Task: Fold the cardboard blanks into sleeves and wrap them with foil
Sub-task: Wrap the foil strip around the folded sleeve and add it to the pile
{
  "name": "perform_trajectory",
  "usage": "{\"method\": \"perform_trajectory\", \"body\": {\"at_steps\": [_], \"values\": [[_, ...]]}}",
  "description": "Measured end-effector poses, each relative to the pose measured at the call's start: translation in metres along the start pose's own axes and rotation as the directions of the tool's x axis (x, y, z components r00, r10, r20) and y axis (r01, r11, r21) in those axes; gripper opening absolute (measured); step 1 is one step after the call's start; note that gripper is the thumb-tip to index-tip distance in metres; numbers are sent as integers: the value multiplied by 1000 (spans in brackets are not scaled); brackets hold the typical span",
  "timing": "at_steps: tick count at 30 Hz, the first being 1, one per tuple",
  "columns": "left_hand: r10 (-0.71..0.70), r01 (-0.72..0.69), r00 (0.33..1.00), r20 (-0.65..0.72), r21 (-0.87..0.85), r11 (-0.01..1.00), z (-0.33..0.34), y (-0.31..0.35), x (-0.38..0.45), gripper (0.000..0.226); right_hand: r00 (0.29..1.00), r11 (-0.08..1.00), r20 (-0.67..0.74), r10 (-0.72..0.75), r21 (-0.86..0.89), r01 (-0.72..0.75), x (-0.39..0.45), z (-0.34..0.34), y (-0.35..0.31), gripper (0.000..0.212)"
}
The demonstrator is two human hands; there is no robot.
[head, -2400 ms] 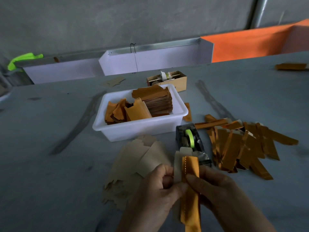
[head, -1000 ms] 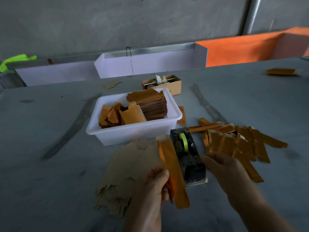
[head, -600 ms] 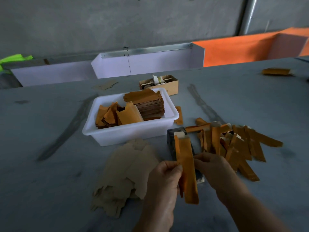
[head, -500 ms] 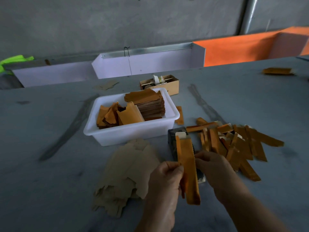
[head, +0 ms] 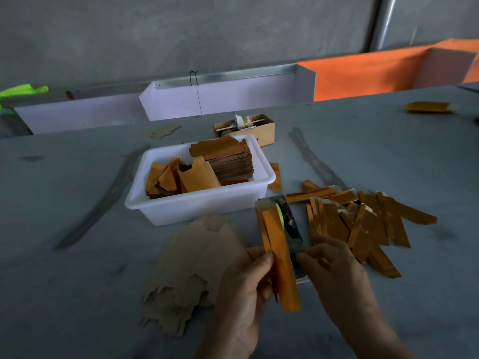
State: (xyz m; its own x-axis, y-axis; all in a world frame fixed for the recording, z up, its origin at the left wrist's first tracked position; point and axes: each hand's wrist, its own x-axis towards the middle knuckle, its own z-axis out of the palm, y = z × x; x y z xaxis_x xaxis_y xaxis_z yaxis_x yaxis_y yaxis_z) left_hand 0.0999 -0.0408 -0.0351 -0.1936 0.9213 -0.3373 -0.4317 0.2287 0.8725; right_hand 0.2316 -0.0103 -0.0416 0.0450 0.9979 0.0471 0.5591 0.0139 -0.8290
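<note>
My left hand (head: 246,288) grips a long sleeve wrapped in orange-gold foil (head: 278,252), held upright with its pale cardboard end on top. My right hand (head: 334,265) is just right of it, fingertips curled at the front of the black tape dispenser (head: 290,224) with the green tape roll; whether it pinches tape is unclear. Plain cardboard blanks (head: 197,268) lie in a loose heap to the left of my hands. A pile of finished foil sleeves (head: 357,224) lies to the right.
A white plastic tub (head: 199,206) behind the blanks holds stacked foil sheets and folded pieces. A small cardboard box (head: 245,126) sits further back. White and orange trays line the far table edge. One stray sleeve (head: 427,107) lies far right.
My right hand left the sleeve, reached to the tape dispenser, came back to the sleeve, and is now at the dispenser's front again. My left hand kept hold of the sleeve throughout.
</note>
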Motion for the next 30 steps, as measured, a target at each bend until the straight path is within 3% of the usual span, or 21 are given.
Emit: {"method": "perform_trajectory", "body": {"at_steps": [7,12,15,18,19,21,23,26,28,30], "values": [[83,-100,995,62,371,923,9,6,-1,9,997,998,-78,-27,-61,23,-10,12,2,15],[107,-132,991,80,446,885,13,13,-6,10,996,999,-87,30,39,-26,-14,18,6,6],[123,-143,990,73,501,854,14,12,-5,9,989,983,-109,-101,-161,83,-15,13,0,7],[121,-137,991,64,500,855,15,14,-4,9,954,873,-63,-294,-425,241,-16,9,-1,22],[114,-132,991,66,501,855,16,15,-4,9,945,863,-63,-322,-429,266,-17,8,-1,23],[104,-119,993,57,478,870,16,17,-3,9,959,935,-115,-260,-276,220,-17,1,1,17],[104,-111,994,40,449,886,15,20,-4,12,989,994,-102,-103,-32,100,-16,-9,7,20],[97,-93,995,11,414,906,12,21,-6,16,997,937,14,77,340,-77,-12,-30,1,20],[77,-74,997,6,379,922,11,21,-9,17,991,899,129,30,430,-83,-14,-39,-10,21],[64,-66,998,17,357,932,11,21,-11,14,971,912,228,-75,409,-26,-16,-43,-21,25]]}}
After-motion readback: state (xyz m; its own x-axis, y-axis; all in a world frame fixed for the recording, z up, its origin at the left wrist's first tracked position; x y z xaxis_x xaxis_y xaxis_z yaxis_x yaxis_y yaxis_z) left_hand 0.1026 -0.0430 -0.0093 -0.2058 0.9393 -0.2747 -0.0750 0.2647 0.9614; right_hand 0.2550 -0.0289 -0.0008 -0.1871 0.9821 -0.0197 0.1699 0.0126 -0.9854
